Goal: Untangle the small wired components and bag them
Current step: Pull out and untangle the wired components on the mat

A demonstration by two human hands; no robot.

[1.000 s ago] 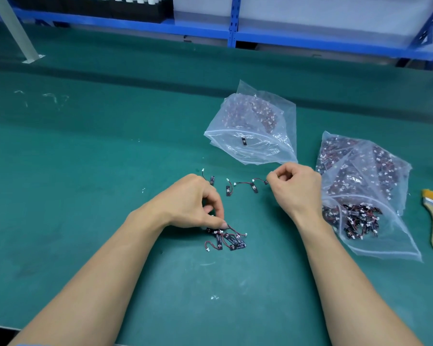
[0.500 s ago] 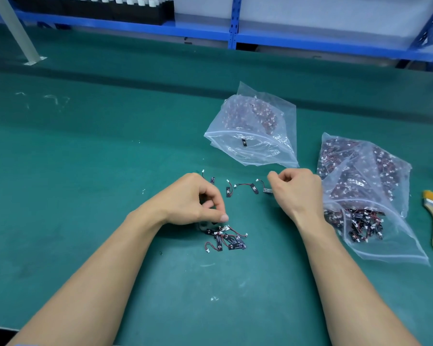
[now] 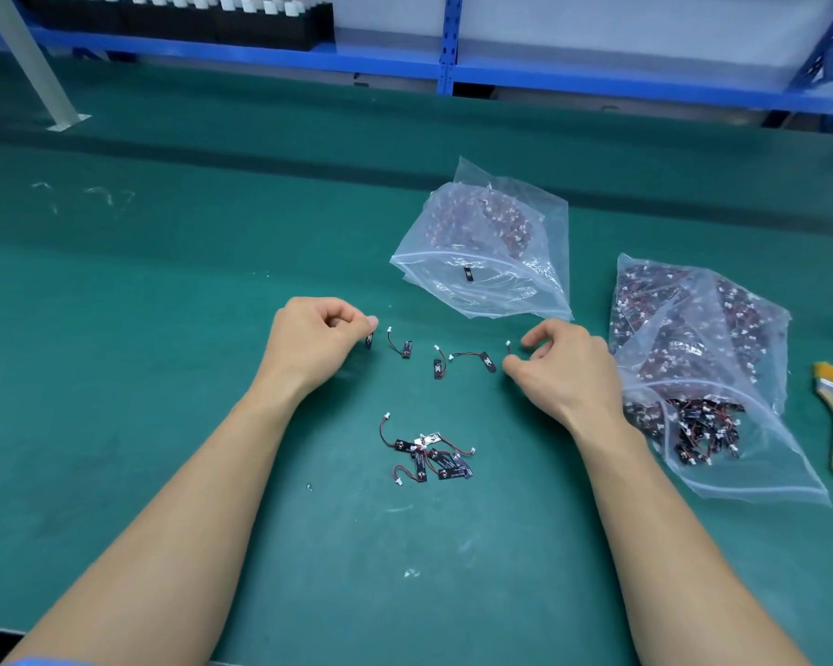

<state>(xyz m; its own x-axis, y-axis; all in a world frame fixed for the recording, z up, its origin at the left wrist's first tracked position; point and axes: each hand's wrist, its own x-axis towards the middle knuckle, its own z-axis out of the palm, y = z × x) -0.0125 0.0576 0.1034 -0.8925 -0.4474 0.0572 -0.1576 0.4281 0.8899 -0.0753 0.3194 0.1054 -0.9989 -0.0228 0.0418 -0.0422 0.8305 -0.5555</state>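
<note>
On a green bench mat [image 3: 164, 377], the left hand [image 3: 316, 346] pinches one wired component [image 3: 369, 339]; the right hand [image 3: 563, 372] curls at another's wire [image 3: 508, 349], grip unclear; three loose components [image 3: 406, 349] lie between them, a tangle [image 3: 429, 459] nearer the wrists

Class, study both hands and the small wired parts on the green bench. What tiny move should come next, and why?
Probably the left hand should lay down the wired part it pinches, at the left end of the row, because separated parts already lie spread there and a tangled clump waits nearer the person.
</note>
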